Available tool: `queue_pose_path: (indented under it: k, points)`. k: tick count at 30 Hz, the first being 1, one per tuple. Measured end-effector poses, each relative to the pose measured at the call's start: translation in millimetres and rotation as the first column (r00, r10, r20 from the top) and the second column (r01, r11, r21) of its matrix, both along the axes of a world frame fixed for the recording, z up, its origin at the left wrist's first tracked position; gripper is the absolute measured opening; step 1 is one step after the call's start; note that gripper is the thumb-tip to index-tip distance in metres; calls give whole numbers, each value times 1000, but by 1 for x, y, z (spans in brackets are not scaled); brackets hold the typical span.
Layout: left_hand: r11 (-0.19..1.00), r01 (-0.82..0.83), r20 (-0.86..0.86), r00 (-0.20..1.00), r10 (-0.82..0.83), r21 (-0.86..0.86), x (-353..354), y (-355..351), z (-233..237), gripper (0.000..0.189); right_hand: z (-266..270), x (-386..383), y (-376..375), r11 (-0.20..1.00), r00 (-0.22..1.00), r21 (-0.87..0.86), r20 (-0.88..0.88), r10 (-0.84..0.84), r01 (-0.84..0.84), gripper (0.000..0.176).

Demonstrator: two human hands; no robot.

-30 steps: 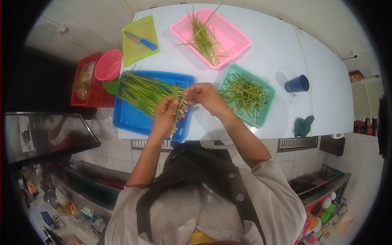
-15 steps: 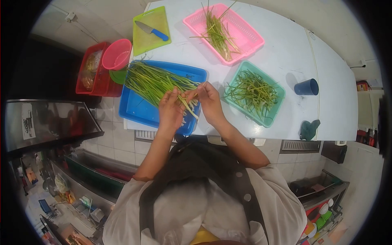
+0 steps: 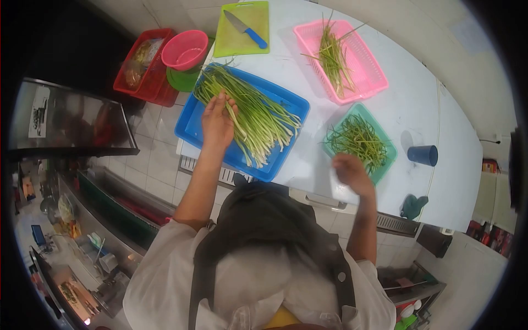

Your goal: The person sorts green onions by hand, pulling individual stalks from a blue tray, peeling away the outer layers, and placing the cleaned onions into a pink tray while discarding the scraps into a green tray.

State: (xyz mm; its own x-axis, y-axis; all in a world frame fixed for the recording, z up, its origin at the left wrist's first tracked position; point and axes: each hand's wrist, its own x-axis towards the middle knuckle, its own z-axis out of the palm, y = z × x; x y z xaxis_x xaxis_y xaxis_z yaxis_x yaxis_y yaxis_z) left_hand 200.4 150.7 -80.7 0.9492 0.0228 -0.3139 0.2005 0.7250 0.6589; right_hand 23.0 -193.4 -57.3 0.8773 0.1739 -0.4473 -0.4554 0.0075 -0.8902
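Green onions [image 3: 258, 118] lie in a bunch in the blue tray [image 3: 190, 124], pale root ends toward me. My left hand [image 3: 218, 122] is over the tray's left part, its fingers curled round a green onion stalk at the bunch's edge. My right hand [image 3: 352, 173] is at the near left edge of the mint-green basket [image 3: 389, 159], fingers bent together; whatever they may hold is too small to make out. Thin green trimmings [image 3: 360, 140] fill that basket. Behind it, the pink basket [image 3: 374, 69] holds longer loose stalks [image 3: 333, 58].
A knife [image 3: 245, 29] rests on the green cutting board [image 3: 225, 41] at the back. Left of the table are a pink bowl [image 3: 185, 49] and a red crate [image 3: 160, 85]. At the right are a blue cup [image 3: 422, 155] and a dark green cloth [image 3: 413, 206].
My hands have parted: the right moved from the blue tray to the mint-green basket, while the left stayed over the tray. The view has also shifted.
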Motion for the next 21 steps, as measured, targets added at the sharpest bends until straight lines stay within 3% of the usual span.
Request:
queue_pose_path:
  k: [1,2,3,4,5,6,8,10,11,13,16,19,21]
  points:
    - [999,40,2,999,-40,-2,1,0,3,15,11,2,-11,962,981,-204,111,-161,181,11]
    - [998,57,-2,998,-57,-3,0,-4,4,14,9,10,-36,880,973,-415,78,-216,229,21]
    - [997,80,-2,997,-80,-7,-1,-10,6,13,7,14,-40,634,978,-746,142,-150,205,27]
    - [994,106,-3,994,-106,-10,-3,-18,7,12,5,15,-44,272,983,-945,170,-69,182,33]
    - [988,155,-4,988,-155,11,-7,-28,8,12,4,15,-47,-140,988,-978,154,10,154,40]
    - [979,200,-4,980,-200,33,-12,-41,11,11,17,25,-38,-14,991,-993,117,66,118,57]
    - [960,278,25,960,-279,36,-21,-66,13,7,8,45,-12,456,904,-842,396,162,287,57]
    - [945,322,20,946,-324,55,-36,-96,30,8,14,66,40,894,903,-440,414,115,88,50]
    - [922,371,46,925,-378,110,-40,-105,32,11,-5,75,58,974,865,-228,490,111,4,40]
    - [866,450,81,876,-476,219,-45,-114,34,18,-12,99,77,979,924,-168,381,-44,116,25]
    - [975,133,236,956,-174,179,-46,-117,21,28,-7,140,60,981,927,-61,343,-152,184,16]
    - [952,190,118,968,-223,241,-57,-80,15,33,-16,183,15,929,765,-59,588,-264,366,20]
    - [919,320,1,944,-329,232,-68,-51,-1,32,-11,210,-4,849,743,-215,614,-268,483,23]
